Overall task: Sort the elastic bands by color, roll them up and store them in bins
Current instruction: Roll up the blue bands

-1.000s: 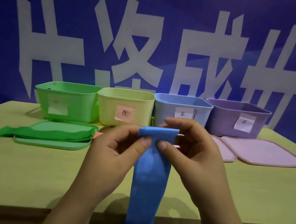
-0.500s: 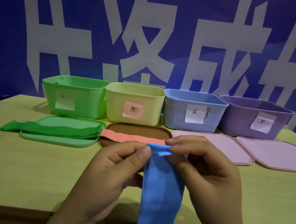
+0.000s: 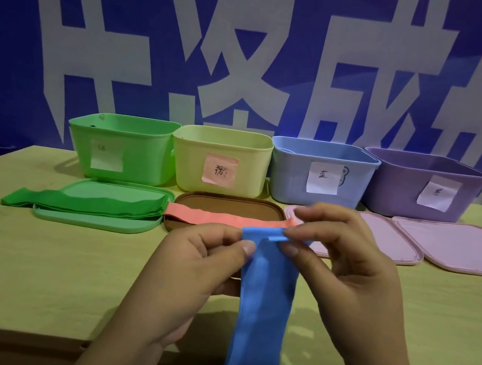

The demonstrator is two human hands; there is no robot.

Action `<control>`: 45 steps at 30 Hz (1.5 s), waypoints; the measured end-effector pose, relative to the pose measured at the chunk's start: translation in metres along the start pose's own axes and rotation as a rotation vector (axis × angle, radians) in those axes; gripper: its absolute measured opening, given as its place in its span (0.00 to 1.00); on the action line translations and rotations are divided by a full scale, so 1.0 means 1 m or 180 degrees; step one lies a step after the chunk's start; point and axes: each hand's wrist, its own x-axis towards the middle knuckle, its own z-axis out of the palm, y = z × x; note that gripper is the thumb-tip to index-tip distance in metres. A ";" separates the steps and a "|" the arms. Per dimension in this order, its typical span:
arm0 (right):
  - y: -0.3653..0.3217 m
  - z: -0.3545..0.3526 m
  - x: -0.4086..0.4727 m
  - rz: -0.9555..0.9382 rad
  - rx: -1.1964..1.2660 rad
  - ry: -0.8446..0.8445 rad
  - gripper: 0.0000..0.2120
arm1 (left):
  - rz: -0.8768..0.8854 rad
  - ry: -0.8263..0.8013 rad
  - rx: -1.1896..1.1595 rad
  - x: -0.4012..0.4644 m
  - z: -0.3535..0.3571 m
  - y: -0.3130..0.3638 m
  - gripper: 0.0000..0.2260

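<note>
Left hand (image 3: 187, 271) and right hand (image 3: 344, 261) both pinch the flat blue elastic band (image 3: 264, 306) at its folded top edge; risk: stretchy fold springs open if either pinch slackens

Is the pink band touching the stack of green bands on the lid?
Touching, as far as the head view shows: the left end of the pink band meets the right end of the green bands with no gap visible, over the green lid.

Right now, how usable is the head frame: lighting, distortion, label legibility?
Head view: dim, bluish light, no glare; wide-angle bend shows in the table edge and outer bins; both hands cast soft shadows beside the blue band; the blue bin label reads clearly, the green bin label is too faint.
</note>
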 end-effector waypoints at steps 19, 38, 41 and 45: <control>-0.012 0.004 -0.005 0.0256 -0.0075 0.0049 0.05 | 0.0730 -0.0133 0.0839 -0.011 0.009 0.006 0.15; -0.016 0.005 -0.008 0.0405 0.0328 0.0214 0.06 | 0.1140 -0.0128 0.0890 -0.015 0.009 0.005 0.15; -0.017 0.005 -0.009 0.0399 0.0274 0.0226 0.07 | 0.1263 -0.0166 0.1073 -0.014 0.005 0.003 0.16; -0.018 0.004 -0.010 0.0445 0.0284 0.0229 0.10 | 0.1344 -0.0331 0.1167 -0.016 0.000 0.003 0.14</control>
